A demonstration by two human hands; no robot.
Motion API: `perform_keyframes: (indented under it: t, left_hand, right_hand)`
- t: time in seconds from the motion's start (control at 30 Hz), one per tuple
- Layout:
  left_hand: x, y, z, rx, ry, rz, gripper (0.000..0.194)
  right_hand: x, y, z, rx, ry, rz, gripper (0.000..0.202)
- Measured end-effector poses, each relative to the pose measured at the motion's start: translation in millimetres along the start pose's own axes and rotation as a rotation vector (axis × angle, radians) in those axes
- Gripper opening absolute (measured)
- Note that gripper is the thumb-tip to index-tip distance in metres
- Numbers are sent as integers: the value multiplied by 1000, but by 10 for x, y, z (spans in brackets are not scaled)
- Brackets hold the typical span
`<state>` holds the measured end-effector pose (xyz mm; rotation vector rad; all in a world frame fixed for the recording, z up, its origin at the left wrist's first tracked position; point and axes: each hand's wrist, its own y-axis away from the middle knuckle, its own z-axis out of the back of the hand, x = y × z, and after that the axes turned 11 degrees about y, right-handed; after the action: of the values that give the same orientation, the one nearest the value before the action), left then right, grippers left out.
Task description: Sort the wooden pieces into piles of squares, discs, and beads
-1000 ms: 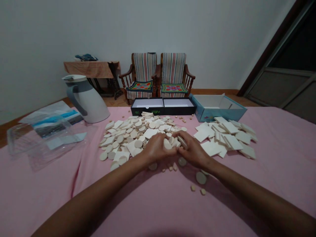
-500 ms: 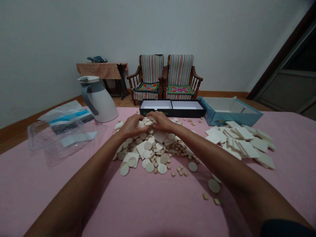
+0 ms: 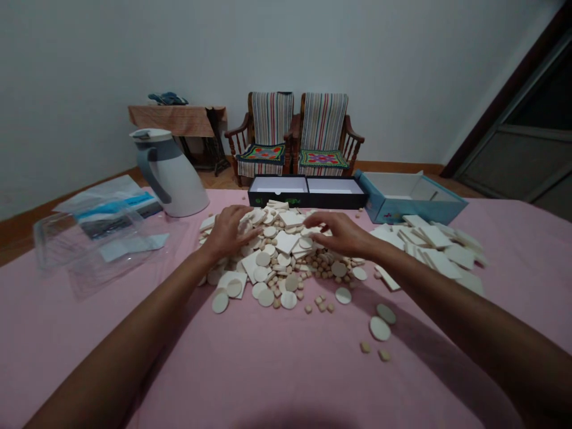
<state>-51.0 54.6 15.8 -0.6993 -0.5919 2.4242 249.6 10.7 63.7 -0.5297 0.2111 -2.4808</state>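
Note:
A heap of pale wooden pieces (image 3: 286, 243), made of round discs, square tiles and small cubes, lies on the pink cloth in front of me. My left hand (image 3: 230, 232) rests at the heap's left side, fingers spread and thumb pointing inward over the discs. On the other side my right hand (image 3: 337, 232) hovers at the heap's right edge, its fingers and thumb apart, near a white disc (image 3: 306, 242). Neither hand appears to grip a piece. Small cubes (image 3: 328, 263) gather below the right hand. Two loose discs (image 3: 379, 328) and a few cubes lie nearer to me.
Behind the heap stands a black two-part box (image 3: 286, 201), with a blue box (image 3: 402, 210) to its right. Square tiles (image 3: 442, 259) are piled before the blue box. At left are a white jug (image 3: 181, 185) and clear plastic packaging (image 3: 89, 229).
My hands were close together, cupped round discs at the heap's top; now they are apart at its two sides, and the discs are let go. The view has shifted slightly.

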Motion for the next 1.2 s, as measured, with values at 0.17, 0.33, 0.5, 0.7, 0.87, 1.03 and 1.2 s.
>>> perform_keyframes:
  t: [0.17,0.33,0.5,0.7,0.87,1.03,1.2]
  left_hand:
    - [-595,152,-58,-15,34,-213,30]
    - [-1359,446,-316,488,63,-509,38]
    - [-1722,557,-571,576,-60,-443,57]
    - [-1869,460,-767,570,-100,-261,55]
    - [-1896,414,-864,619,-51,-303,42]
    - [-1830,448,-884,636,-52,-284,34]
    - [-1813,477,-849,587,-54,-287,27]
  right_hand:
    - [-13,851,278,347,140,-145,19]
    - [85,1480,344,534,317,-224,60]
    - [145,1713,154,531,180,-234,64]
    - [171,1646,-37,429,-26,-253,37]
    - [239,1631,-145,365,23,-235,38]
    - [327,1669,-367,264,245,-251,30]
    - [312,1645,-502,206,417,-191,14]
